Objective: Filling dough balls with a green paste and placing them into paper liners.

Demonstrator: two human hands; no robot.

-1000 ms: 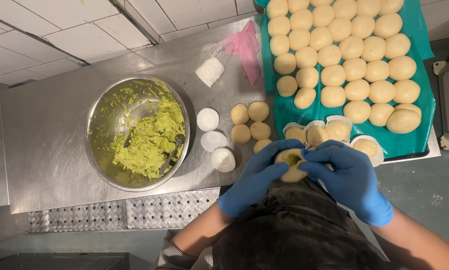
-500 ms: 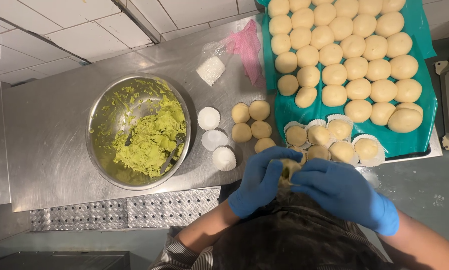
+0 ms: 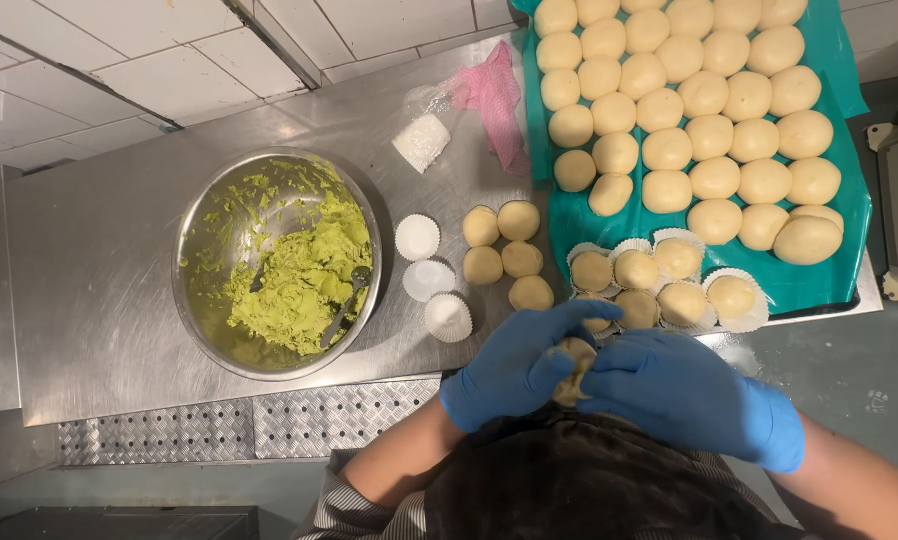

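Note:
Both my hands wear blue gloves and meet over the front edge of the steel counter. My left hand (image 3: 514, 365) cups a pale dough ball (image 3: 572, 368) and my right hand (image 3: 684, 392) pinches it from the other side. Just beyond them lie several dough balls in white paper cups (image 3: 681, 258) on a teal sheet (image 3: 839, 215), with many bare dough balls (image 3: 704, 95) farther back. Several loose dough pieces (image 3: 506, 250) sit on the counter to the left of the sheet.
A steel bowl (image 3: 194, 250) of green filling (image 3: 304, 280) with a spoon (image 3: 344, 300) stands at the left. Three empty paper cups (image 3: 429, 280) lie beside it. A pink cloth (image 3: 489, 95) and a small white packet (image 3: 421, 140) lie at the back of the counter (image 3: 99, 330).
My hands have drawn back toward me with the dough ball, and both now close more tightly around it. The green filling seen on the ball earlier is now hidden.

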